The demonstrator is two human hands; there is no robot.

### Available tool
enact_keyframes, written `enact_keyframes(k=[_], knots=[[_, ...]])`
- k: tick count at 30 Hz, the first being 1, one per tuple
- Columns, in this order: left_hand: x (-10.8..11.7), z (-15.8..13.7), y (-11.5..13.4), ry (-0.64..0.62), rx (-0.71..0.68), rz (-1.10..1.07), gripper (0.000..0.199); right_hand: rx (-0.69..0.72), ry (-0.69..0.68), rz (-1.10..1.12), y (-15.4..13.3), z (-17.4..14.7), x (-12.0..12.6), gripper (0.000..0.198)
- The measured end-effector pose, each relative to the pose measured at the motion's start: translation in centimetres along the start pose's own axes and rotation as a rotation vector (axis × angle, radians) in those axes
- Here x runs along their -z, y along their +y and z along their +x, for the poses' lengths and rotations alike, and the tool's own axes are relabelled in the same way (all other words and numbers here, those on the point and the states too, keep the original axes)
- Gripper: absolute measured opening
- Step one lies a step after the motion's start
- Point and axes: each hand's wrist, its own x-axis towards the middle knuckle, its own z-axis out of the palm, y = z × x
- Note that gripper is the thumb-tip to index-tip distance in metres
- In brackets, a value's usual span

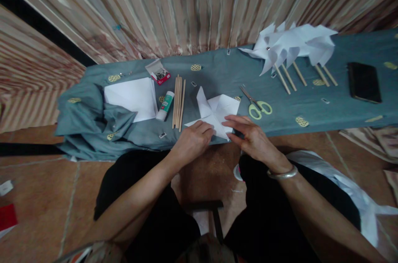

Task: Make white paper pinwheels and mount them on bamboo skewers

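Observation:
A white paper pinwheel blank (221, 107), cut and partly folded, lies near the front edge of the cloth-covered table. My left hand (196, 136) is closed at its lower left, fingers bent onto the paper. My right hand (250, 134) has thumb and fingers closed on the blank's lower right part. Scissors with green handles (256, 105) rest just beyond my right hand. Left of the paper are several wooden sticks (178, 103) and a glue stick (166, 105). A red box of metal pins (161, 76) stands behind them with its lid up.
A stack of white paper (132, 97) lies at the left, partly under bunched blue-green cloth (90, 118). Finished pinwheels (295, 45) on sticks are piled at the back right. A black phone (363, 82) lies further right. Curtains (186, 10) hang behind the table.

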Motion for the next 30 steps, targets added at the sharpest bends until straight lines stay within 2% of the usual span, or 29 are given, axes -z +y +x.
enact_keyframes(k=[7,14,18,24,30], knots=[[-0.5,-0.1,-0.2,0.003,0.086,-0.101,0.017,-0.023,0.003,0.112,0.1,0.3,-0.3,0.025],[-0.1,0.0,0.1,-0.034,0.081,-0.070,0.017,-0.114,0.045,0.202,0.3,1.2,-0.9,0.009],[-0.2,0.0,0.2,0.004,0.100,-0.073,0.018,-0.122,0.079,0.192,0.2,1.8,-1.1,0.009],[-0.2,-0.2,0.2,0.035,0.121,-0.089,0.033,-0.110,0.125,0.151,-0.1,2.2,-1.4,0.009],[-0.3,-0.3,0.0,0.056,0.106,-0.130,0.023,-0.141,0.187,0.103,-0.2,2.6,-1.8,0.009]])
